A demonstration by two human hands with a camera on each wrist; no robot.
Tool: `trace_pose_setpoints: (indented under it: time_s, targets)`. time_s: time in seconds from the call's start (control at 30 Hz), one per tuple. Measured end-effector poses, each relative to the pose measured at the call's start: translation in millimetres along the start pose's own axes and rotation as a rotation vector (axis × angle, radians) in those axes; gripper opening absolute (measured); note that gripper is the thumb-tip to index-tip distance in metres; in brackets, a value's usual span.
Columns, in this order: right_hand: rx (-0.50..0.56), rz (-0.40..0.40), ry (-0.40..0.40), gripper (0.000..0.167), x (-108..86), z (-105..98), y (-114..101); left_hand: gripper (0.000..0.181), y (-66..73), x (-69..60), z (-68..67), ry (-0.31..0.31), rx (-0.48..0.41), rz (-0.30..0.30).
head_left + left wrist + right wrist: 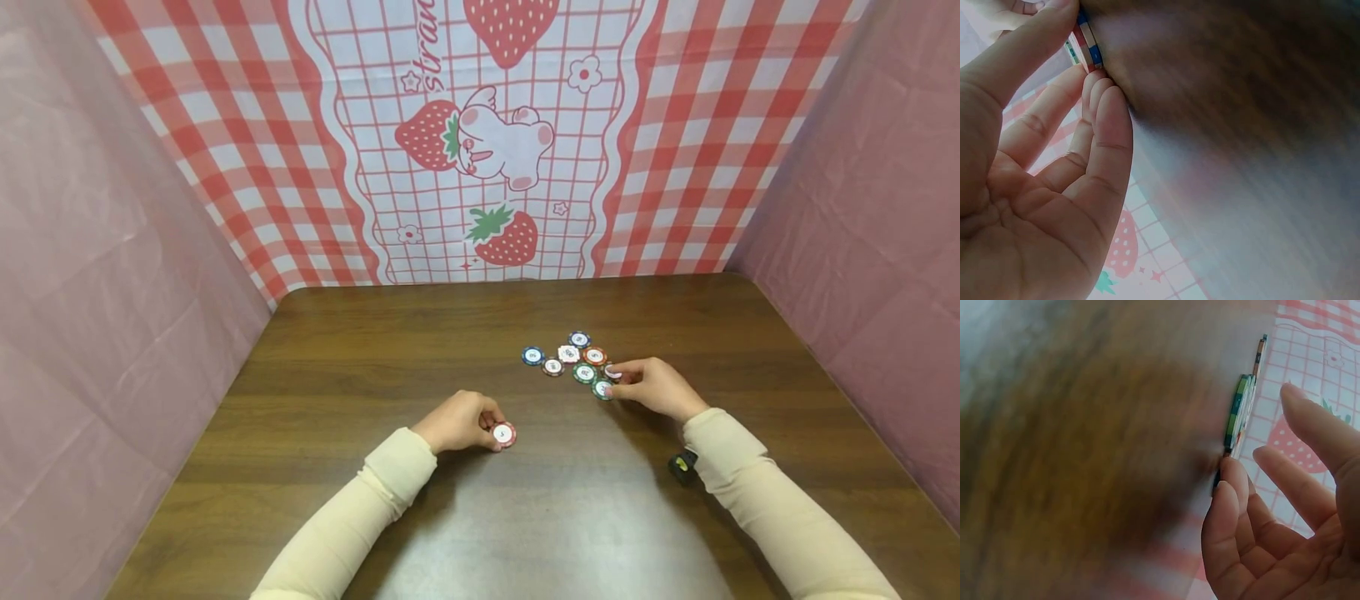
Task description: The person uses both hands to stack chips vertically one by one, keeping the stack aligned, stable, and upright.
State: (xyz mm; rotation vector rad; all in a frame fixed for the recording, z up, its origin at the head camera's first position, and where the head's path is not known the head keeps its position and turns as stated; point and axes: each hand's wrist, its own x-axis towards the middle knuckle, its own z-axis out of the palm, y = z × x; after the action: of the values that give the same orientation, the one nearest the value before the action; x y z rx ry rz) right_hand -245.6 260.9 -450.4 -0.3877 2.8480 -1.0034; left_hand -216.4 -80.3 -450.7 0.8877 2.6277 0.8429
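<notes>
My left hand (461,421) pinches a red-edged poker chip (504,434) between thumb and fingers. In the left wrist view a chip edge with blue and tan blocks (1091,44) shows against the red one. My right hand (656,387) reaches over the right side of several poker chips lying face up. Its thumb is over a green chip (602,389), and its forefinger is over a partly hidden chip (613,374). From the right wrist, thumb and forefinger look parted, with nothing between them. Another green chip (585,373) and an orange-red chip (595,356) lie beside them.
Farther left lie a white chip (568,354), a brown chip (552,367) and two blue chips (533,356). A small black object with a yellow-green patch (682,467) sits by the right sleeve. The wooden table (360,333) meets a strawberry-print cloth (502,150) behind; pink cloth hangs at both sides.
</notes>
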Motion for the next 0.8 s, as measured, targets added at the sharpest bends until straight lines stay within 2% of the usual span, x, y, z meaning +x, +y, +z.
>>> trace_pose_setpoints:
  time_s: [0.3,0.8]
  targets:
    - [-0.008,-0.005,-0.057,0.043,7.7,-0.7,-0.5,0.026,-0.1,-0.2,0.1,-0.001,0.001,0.003]
    - [-0.077,-0.015,-0.090,0.037,11.8,-0.3,-4.6,0.026,-0.2,0.9,0.4,-0.008,0.011,-0.012]
